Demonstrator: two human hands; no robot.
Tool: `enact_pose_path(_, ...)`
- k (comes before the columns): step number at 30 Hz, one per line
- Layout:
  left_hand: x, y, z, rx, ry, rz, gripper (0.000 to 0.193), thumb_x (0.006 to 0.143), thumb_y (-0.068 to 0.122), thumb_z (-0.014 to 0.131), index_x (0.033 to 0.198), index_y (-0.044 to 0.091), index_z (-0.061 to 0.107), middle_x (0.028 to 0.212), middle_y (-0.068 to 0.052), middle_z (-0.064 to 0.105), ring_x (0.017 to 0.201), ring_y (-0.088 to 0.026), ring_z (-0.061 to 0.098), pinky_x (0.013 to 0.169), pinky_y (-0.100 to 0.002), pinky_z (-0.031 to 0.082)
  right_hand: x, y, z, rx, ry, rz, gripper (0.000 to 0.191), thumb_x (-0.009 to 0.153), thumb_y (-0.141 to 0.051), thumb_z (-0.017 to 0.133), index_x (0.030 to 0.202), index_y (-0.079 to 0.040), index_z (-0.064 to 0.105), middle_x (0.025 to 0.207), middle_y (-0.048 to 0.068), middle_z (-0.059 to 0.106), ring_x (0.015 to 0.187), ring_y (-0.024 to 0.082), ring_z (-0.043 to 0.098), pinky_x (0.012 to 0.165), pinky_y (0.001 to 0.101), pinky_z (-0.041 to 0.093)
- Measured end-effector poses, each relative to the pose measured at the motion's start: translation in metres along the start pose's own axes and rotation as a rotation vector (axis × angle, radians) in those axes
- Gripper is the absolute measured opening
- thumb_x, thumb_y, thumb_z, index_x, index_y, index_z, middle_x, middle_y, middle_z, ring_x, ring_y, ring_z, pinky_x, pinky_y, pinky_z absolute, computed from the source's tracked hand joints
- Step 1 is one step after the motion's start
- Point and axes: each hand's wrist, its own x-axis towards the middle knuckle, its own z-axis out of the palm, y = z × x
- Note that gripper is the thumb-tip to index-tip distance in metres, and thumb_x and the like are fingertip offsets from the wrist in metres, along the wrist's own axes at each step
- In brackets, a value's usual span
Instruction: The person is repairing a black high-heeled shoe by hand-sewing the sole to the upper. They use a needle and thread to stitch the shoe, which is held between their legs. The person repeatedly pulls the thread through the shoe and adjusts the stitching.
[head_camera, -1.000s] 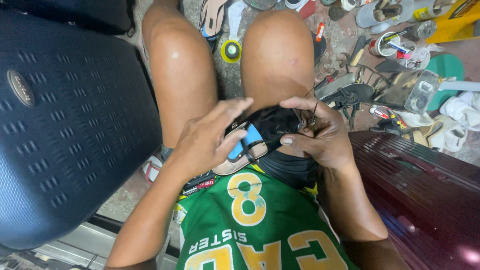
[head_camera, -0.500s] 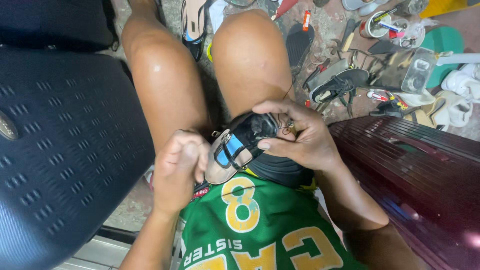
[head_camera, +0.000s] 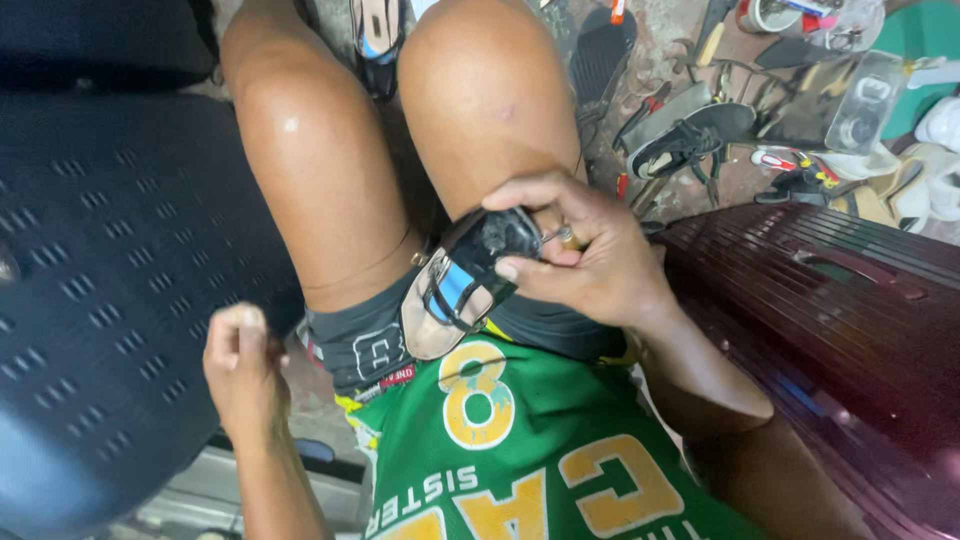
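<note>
The ground at the top of the frame is dirty and full of shoes, soles and small tools. We see a black sandal (head_camera: 690, 140) lying there at the upper right. A big dark blue case (head_camera: 110, 290) fills the left side, and a dark red case (head_camera: 840, 330) fills the right side. We sit between them in a green shirt (head_camera: 530, 460) with yellow print, our bare knees pointing up the frame.

In the middle, our right hand (head_camera: 585, 255) is closed around a black sandal with blue straps (head_camera: 465, 285). It rests on our lap, just above the shirt. Our left hand (head_camera: 243, 375) is at the lower left, curled into a loose fist. It is blurry, and we cannot tell if it holds anything.
</note>
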Motion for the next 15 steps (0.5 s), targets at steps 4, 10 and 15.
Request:
enact_pose_path(4,-0.005,0.047,0.017,0.525,0.141,0.484,0.043,0.104,0.014,0.075,0.137,-0.004,0.053,0.147,-0.023,0.051,0.143,-0.038,0.047,0.125,-0.047,0.035,0.0,0.001,-0.003,0.053,-0.079,0.008,0.057,0.088,0.01,0.078,0.138,-0.008,0.058,0.078,-0.013,0.044,0.068,-0.003,0.033,0.063,0.0144,0.034)
enact_pose_path(10,-0.038,0.121,0.095,0.347,-0.458,0.715,0.052,0.093,0.012,0.076,0.141,0.005,0.057,0.141,-0.021,0.062,0.129,-0.034,0.065,0.104,-0.038,0.054,0.006,-0.013,0.005,-0.046,-0.06,0.035,0.066,0.083,0.01,0.081,0.141,-0.006,0.054,0.081,-0.01,0.043,0.068,-0.001,0.031,0.061,0.0153,0.028)
enact_pose_path(15,-0.041,0.12,0.125,0.294,-0.375,0.632,0.023,0.091,0.014,0.078,0.081,0.004,0.06,0.078,-0.01,0.054,0.067,-0.023,0.055,0.062,-0.037,0.043,-0.014,-0.023,-0.006,-0.155,-0.034,0.167,0.1,0.078,0.001,0.084,0.161,-0.011,0.03,0.077,-0.005,0.045,0.064,0.004,0.039,0.057,0.0185,0.035)
